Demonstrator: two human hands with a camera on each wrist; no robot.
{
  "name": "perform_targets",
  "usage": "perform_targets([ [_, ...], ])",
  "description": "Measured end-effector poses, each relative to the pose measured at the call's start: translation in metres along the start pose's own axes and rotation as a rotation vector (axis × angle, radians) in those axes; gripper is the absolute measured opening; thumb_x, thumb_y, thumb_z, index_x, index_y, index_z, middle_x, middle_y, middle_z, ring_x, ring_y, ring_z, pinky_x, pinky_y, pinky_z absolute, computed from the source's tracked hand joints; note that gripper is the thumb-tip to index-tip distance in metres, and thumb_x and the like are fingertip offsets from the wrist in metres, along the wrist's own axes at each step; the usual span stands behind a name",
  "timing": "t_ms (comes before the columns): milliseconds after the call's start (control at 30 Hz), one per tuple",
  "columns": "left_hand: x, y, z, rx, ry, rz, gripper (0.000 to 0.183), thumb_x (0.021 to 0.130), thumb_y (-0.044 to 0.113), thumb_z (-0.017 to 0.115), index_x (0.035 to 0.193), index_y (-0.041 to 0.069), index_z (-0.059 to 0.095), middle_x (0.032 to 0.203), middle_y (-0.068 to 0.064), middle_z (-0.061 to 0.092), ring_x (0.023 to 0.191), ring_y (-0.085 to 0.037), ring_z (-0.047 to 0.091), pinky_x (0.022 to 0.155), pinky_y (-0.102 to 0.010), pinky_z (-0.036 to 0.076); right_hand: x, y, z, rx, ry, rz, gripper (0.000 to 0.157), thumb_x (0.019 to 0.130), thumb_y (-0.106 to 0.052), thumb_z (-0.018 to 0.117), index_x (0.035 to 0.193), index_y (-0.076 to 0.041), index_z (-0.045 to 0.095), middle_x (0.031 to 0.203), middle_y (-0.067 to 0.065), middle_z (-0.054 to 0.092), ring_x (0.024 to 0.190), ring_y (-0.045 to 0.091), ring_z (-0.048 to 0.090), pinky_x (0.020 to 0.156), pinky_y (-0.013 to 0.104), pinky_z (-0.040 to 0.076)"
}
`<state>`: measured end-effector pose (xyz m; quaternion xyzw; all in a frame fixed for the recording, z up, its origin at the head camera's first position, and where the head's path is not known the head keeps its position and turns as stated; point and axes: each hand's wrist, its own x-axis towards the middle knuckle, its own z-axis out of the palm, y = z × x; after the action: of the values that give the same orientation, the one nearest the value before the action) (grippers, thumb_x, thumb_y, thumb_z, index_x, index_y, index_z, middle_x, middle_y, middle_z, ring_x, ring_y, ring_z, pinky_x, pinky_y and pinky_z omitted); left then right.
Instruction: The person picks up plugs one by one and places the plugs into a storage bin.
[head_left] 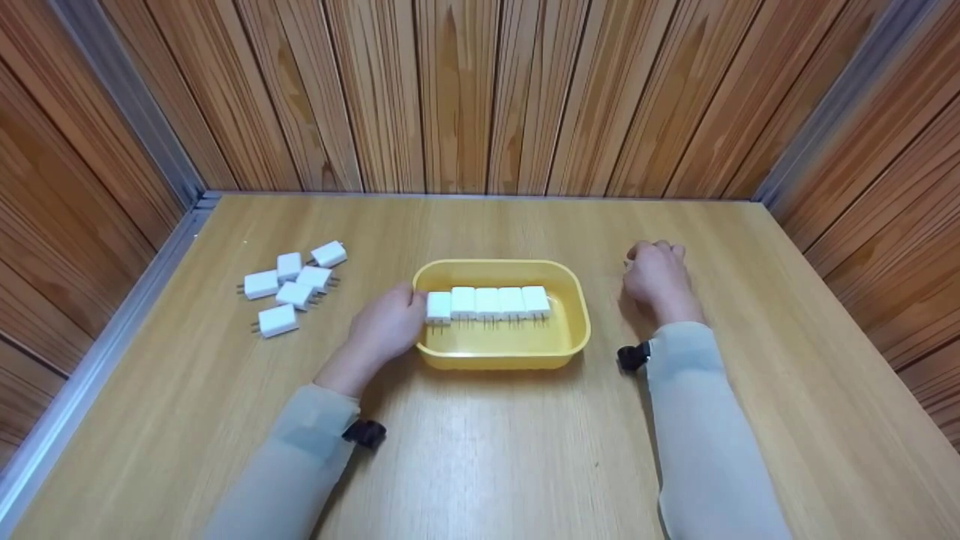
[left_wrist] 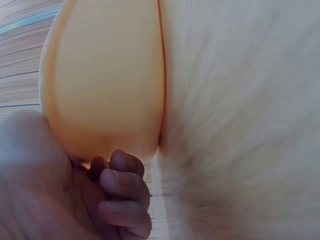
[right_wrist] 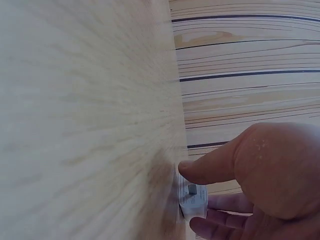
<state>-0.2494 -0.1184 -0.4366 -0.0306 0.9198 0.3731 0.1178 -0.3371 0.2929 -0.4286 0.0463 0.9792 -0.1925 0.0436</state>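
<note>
A yellow plastic tray (head_left: 504,361) sits mid-table, with several white plug chargers (head_left: 487,301) lined up side by side inside it, prongs toward the front. My left hand (head_left: 386,324) grips the tray's left end; in the left wrist view its curled fingers (left_wrist: 122,182) lie against the outer wall. The leftmost charger lies right beside that hand. Over on the right, my right hand (head_left: 660,279) holds one white charger (right_wrist: 194,200) at the table surface, thumb on one side and fingers on the other. From the head view that charger is mostly hidden by the hand.
Loose white chargers (head_left: 277,321) lie scattered at the table's left, prongs pointing various ways. Wood-plank walls (head_left: 457,97) stand at the back and both sides of the wooden table (head_left: 487,450), with metal strips along the corners.
</note>
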Motion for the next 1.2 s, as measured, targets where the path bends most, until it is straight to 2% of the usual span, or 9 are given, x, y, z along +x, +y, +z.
perform_targets([
  [233, 0.002, 0.000, 0.000, 0.020, 0.010, 0.014, 0.054, 0.120, 0.044, 0.032, 0.151, 0.007, 0.057, 0.120, -0.011, 0.064, 0.110, -0.030, 0.062, 0.097, -0.048, 0.048, 0.000, 0.002, -0.002, -0.001, -0.005, -0.013, 0.041, 0.110, -0.006, 0.049, 0.148, 0.006, 0.058, 0.147, 0.033, 0.047, 0.134, 0.051, 0.040, 0.115, 0.068, 0.039],
  [433, 0.003, -0.001, 0.000, 0.054, 0.021, 0.038, 0.053, 0.119, 0.042, 0.032, 0.145, 0.006, 0.059, 0.118, -0.012, 0.064, 0.108, -0.032, 0.061, 0.096, -0.050, 0.047, -0.002, 0.004, -0.006, 0.033, -0.030, -0.006, 0.051, 0.104, -0.002, 0.056, 0.153, 0.007, 0.053, 0.146, 0.033, 0.049, 0.134, 0.050, 0.042, 0.118, 0.068, 0.039],
  [633, 0.003, 0.001, 0.000, 0.036, 0.006, 0.024, 0.052, 0.120, 0.042, 0.032, 0.146, 0.007, 0.059, 0.115, -0.010, 0.063, 0.106, -0.030, 0.062, 0.094, -0.048, 0.047, -0.002, 0.006, -0.010, 0.084, -0.066, 0.032, 0.054, 0.104, -0.003, 0.061, 0.156, 0.004, 0.050, 0.149, 0.032, 0.049, 0.133, 0.050, 0.043, 0.119, 0.070, 0.039],
  [800, 0.002, 0.002, 0.000, 0.024, -0.001, 0.016, 0.052, 0.120, 0.042, 0.031, 0.149, 0.008, 0.057, 0.116, -0.010, 0.064, 0.106, -0.030, 0.062, 0.095, -0.047, 0.047, -0.003, 0.005, -0.011, 0.081, -0.072, 0.022, 0.053, 0.104, -0.005, 0.061, 0.156, 0.005, 0.051, 0.148, 0.032, 0.050, 0.134, 0.050, 0.045, 0.120, 0.070, 0.039],
  [1067, 0.002, 0.001, 0.000, 0.039, 0.011, 0.023, 0.052, 0.120, 0.043, 0.031, 0.145, 0.008, 0.059, 0.115, -0.010, 0.063, 0.105, -0.030, 0.062, 0.093, -0.047, 0.047, -0.013, -0.008, -0.020, 0.221, -0.102, -0.024, 0.059, 0.106, -0.012, 0.071, 0.160, 0.000, 0.048, 0.152, 0.026, 0.054, 0.135, 0.046, 0.054, 0.121, 0.067, 0.040],
  [1200, 0.002, 0.000, 0.000, 0.054, 0.024, 0.038, 0.051, 0.119, 0.042, 0.032, 0.142, 0.007, 0.061, 0.113, -0.011, 0.063, 0.104, -0.031, 0.062, 0.092, -0.048, 0.047, -0.019, -0.023, -0.026, 0.263, -0.107, -0.088, 0.060, 0.107, -0.015, 0.073, 0.161, -0.002, 0.048, 0.152, 0.024, 0.056, 0.137, 0.045, 0.055, 0.121, 0.064, 0.042],
])
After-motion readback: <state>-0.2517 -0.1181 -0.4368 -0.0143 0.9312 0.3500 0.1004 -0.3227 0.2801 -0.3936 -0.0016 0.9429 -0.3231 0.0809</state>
